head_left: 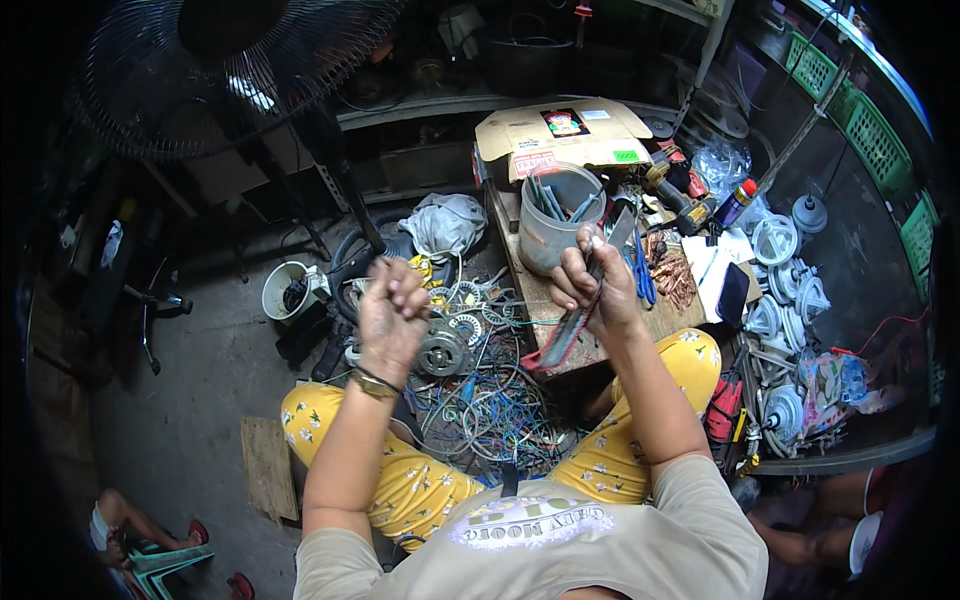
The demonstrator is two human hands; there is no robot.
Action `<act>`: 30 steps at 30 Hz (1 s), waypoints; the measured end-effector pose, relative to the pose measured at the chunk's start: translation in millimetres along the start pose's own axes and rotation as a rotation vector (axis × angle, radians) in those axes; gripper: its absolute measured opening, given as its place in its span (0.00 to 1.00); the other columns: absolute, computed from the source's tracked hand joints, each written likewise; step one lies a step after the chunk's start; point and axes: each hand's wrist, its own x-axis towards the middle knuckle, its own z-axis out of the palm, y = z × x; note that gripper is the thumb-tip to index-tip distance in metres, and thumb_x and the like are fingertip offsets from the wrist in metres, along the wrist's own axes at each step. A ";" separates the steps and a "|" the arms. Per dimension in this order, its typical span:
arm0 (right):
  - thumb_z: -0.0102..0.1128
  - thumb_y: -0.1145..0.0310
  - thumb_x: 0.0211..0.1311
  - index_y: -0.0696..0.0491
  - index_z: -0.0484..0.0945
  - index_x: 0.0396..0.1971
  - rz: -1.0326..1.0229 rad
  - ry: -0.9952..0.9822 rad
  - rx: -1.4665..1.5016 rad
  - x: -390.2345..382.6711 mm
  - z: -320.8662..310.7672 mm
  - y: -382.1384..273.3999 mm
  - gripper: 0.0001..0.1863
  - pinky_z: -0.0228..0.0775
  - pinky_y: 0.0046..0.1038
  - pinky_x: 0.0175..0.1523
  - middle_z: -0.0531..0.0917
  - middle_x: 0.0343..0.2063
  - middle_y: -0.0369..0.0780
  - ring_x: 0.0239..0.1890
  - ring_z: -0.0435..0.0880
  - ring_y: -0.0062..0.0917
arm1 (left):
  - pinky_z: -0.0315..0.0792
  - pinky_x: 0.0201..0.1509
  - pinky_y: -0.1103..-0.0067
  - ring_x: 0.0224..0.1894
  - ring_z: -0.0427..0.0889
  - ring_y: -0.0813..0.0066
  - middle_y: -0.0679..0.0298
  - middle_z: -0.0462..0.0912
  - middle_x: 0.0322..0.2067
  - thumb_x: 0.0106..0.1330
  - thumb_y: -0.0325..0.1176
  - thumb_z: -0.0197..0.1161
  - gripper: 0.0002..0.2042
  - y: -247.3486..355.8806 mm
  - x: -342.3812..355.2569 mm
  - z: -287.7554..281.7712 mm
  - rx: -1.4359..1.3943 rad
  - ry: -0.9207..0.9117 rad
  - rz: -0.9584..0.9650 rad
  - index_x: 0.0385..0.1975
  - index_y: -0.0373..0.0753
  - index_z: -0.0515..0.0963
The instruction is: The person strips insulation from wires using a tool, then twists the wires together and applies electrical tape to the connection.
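Observation:
In front of my chest, my right hand (598, 283) is closed round a long, flat, knife-like blade (577, 325). Its grey tip points up past my fingers, and its lower end has a red edge. My left hand (393, 312) is raised at about the same height with its fingers curled in. A thin wire (490, 303) appears to run from it across to my right hand; its ends are hidden by my fingers. Below and between my hands lies a heap of coloured wires (490, 410), with a round metal motor part (444, 352) at its far side.
A low wooden table (520, 235) at the right carries a plastic bucket of tools (560, 220), copper wire (672, 272), blue-handled pliers (641, 270) and a drill (680, 200). A fan (230, 70) stands far left, near a white pail (288, 290). Other people's legs show at both lower sides.

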 end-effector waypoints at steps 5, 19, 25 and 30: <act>0.56 0.77 0.47 0.55 0.68 0.42 -0.119 0.000 -1.880 -9.5 -7.8 13.1 0.18 0.72 0.40 0.40 0.80 0.29 0.50 0.35 0.81 0.45 | 0.67 0.31 0.78 0.29 0.72 0.72 0.68 0.72 0.25 0.64 0.35 0.58 0.06 -1.9 -8.2 33.5 1.819 -0.022 0.482 0.37 0.42 0.72; 0.65 0.82 0.31 0.49 0.81 0.31 -0.102 -0.351 -1.971 -78.1 -28.7 -45.9 0.20 0.74 0.32 0.36 0.83 0.26 0.40 0.30 0.83 0.34 | 0.73 0.27 0.75 0.25 0.80 0.69 0.66 0.82 0.22 0.52 0.30 0.66 0.06 16.5 -40.1 1.2 2.181 -0.723 0.389 0.30 0.47 0.82; 0.67 0.72 0.48 0.55 0.80 0.24 -0.146 -0.172 -2.021 -121.0 -40.0 -117.0 0.05 0.74 0.29 0.32 0.83 0.22 0.41 0.27 0.84 0.32 | 0.72 0.30 0.74 0.26 0.81 0.64 0.61 0.82 0.23 0.50 0.26 0.66 0.06 86.6 -36.2 5.0 2.220 -0.523 0.285 0.28 0.42 0.82; 0.66 0.73 0.43 0.54 0.80 0.24 -0.165 0.050 -2.237 -175.3 -57.6 -171.8 0.06 0.72 0.30 0.31 0.83 0.24 0.40 0.26 0.83 0.33 | 0.71 0.29 0.74 0.27 0.82 0.62 0.58 0.82 0.24 0.56 0.30 0.64 0.02 178.2 -49.2 -46.2 2.364 -0.151 0.265 0.28 0.40 0.81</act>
